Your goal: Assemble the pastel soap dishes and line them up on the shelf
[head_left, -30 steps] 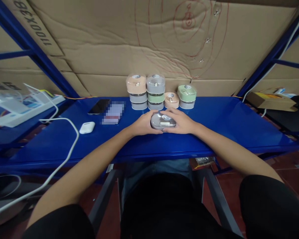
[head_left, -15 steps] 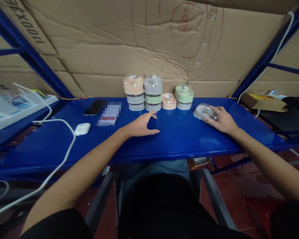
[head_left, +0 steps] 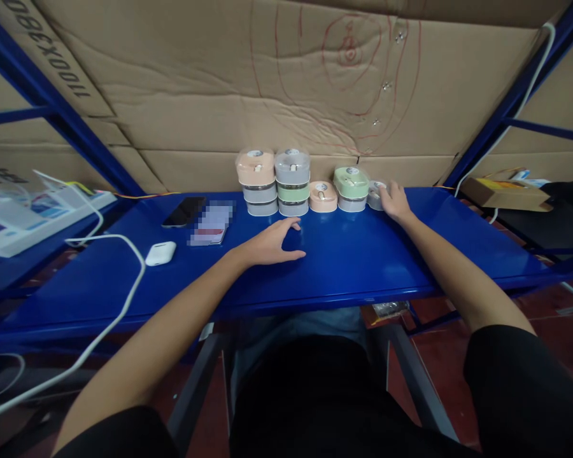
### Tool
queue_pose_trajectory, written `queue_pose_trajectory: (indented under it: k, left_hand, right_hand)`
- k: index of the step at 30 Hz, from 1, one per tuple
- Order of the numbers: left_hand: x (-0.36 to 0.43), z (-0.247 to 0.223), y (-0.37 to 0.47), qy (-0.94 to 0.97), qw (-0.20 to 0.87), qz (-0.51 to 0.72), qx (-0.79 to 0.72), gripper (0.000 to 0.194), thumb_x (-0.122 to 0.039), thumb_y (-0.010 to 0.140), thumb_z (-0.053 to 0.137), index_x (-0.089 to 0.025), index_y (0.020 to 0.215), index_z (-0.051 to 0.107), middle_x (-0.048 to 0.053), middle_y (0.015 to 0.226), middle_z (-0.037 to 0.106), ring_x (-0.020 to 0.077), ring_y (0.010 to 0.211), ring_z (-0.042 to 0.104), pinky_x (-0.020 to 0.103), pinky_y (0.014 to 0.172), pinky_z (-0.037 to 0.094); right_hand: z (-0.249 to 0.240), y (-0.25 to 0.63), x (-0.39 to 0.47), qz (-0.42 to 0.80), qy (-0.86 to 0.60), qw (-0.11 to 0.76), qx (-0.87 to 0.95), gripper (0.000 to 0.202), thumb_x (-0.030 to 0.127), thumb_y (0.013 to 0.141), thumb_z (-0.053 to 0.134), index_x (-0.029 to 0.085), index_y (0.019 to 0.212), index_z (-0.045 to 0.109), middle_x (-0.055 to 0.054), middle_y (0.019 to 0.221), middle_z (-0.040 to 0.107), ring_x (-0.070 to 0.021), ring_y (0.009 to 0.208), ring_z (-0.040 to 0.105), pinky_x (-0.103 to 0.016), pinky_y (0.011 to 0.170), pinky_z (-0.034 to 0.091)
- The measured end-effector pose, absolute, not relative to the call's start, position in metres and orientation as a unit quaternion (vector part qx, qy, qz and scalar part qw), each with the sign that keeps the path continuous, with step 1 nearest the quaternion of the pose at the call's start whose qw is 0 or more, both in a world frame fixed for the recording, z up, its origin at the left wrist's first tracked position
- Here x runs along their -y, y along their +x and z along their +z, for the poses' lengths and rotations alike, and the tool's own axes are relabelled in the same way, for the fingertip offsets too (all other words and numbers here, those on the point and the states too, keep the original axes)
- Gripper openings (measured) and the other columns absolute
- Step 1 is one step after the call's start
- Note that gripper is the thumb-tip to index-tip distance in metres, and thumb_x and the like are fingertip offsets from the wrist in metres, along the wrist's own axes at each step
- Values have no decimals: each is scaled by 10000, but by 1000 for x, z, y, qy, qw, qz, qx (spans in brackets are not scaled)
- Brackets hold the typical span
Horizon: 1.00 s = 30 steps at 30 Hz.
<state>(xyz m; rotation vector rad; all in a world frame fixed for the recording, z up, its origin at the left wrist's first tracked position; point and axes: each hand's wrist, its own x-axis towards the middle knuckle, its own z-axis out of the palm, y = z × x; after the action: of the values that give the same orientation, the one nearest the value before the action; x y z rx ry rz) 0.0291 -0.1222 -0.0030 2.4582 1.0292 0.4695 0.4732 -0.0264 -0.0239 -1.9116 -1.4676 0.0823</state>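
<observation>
My right hand (head_left: 395, 201) grips a small grey box with a clear lid (head_left: 375, 196) at the back of the blue table, beside a stack with a green box (head_left: 353, 182) on a grey box (head_left: 352, 203). My palm and fingers cover the grey box's right part. A single peach box (head_left: 323, 197) stands left of that stack. Two taller stacks are further left, topped by a peach box (head_left: 256, 168) and a grey box (head_left: 293, 166). My left hand (head_left: 272, 244) hovers or rests at the table in front of them, open, its thumb and fingers apart, holding nothing.
On the blue table (head_left: 344, 267) at left lie a dark phone (head_left: 184, 212), a second phone with a blurred screen (head_left: 213, 222) and a white earbud case (head_left: 161, 253). A white cable (head_left: 128, 286) hangs over the left side. Cardboard (head_left: 195, 95) walls the back.
My right hand has carried the grey box back and to the left, beside the green-topped stack. My left hand keeps its pose. The view has shifted slightly.
</observation>
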Motion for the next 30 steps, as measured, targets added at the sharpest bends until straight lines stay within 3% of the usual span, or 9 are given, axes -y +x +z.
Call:
queue_pose_trajectory:
  k: [5, 11, 14, 20, 24, 26, 30]
  left_hand:
    - [122, -4, 29, 887, 213, 169, -372, 908, -694, 888, 778, -185, 1600, 539, 217, 1626, 649, 424, 1583, 584, 557, 1332, 457]
    - [122, -3, 29, 888, 211, 159, -376, 896, -698, 898, 771, -183, 1595, 543, 219, 1650, 634, 423, 1599, 567, 564, 1338, 446]
    - [121, -4, 28, 888, 213, 160, -374, 917, -692, 892, 774, -169, 1607, 536, 232, 1643, 639, 427, 1593, 572, 572, 1340, 440]
    - [122, -3, 29, 883, 222, 162, -381, 948, -689, 872, 796, -175, 1624, 534, 223, 1617, 661, 432, 1571, 592, 572, 1319, 458]
    - [122, -3, 28, 885, 218, 157, -380, 960, -699, 880, 787, -173, 1638, 523, 227, 1626, 652, 433, 1582, 580, 578, 1331, 447]
    - [122, -3, 28, 886, 219, 159, -377, 959, -703, 881, 791, -183, 1641, 520, 223, 1625, 654, 440, 1580, 580, 592, 1328, 453]
    - [122, -4, 29, 888, 218, 162, -372, 946, -689, 887, 800, -200, 1646, 516, 208, 1611, 668, 433, 1575, 590, 587, 1324, 463]
  right_hand:
    - [-25, 479, 28, 46, -720, 398, 566, 986, 830, 1012, 418, 98, 1664, 527, -320, 1719, 559, -485, 1643, 483, -699, 1357, 361]
    - [-19, 468, 37, 45, -738, 352, 574, 899, 631, 1078, 403, -21, 1696, 439, -372, 1750, 495, -449, 1667, 471, -604, 1382, 358]
    - [-17, 465, 42, 39, -737, 339, 584, 855, 605, 1083, 398, 4, 1689, 450, -363, 1737, 513, -468, 1662, 471, -637, 1357, 384]
    - [9, 453, 44, -74, -693, 380, 608, 902, 762, 1037, 459, 81, 1625, 519, -332, 1627, 577, -502, 1561, 546, -685, 1299, 432]
    - [29, 411, 33, -87, -661, 377, 643, 1008, 882, 893, 676, 143, 1569, 562, -299, 1528, 631, -527, 1424, 629, -719, 1218, 498]
    - [33, 386, 26, -82, -675, 351, 644, 1023, 842, 817, 789, 123, 1519, 597, -316, 1466, 665, -560, 1368, 646, -759, 1162, 521]
    - [30, 356, 21, -82, -713, 303, 627, 888, 641, 790, 863, 84, 1445, 640, -333, 1393, 702, -576, 1342, 648, -790, 1158, 505]
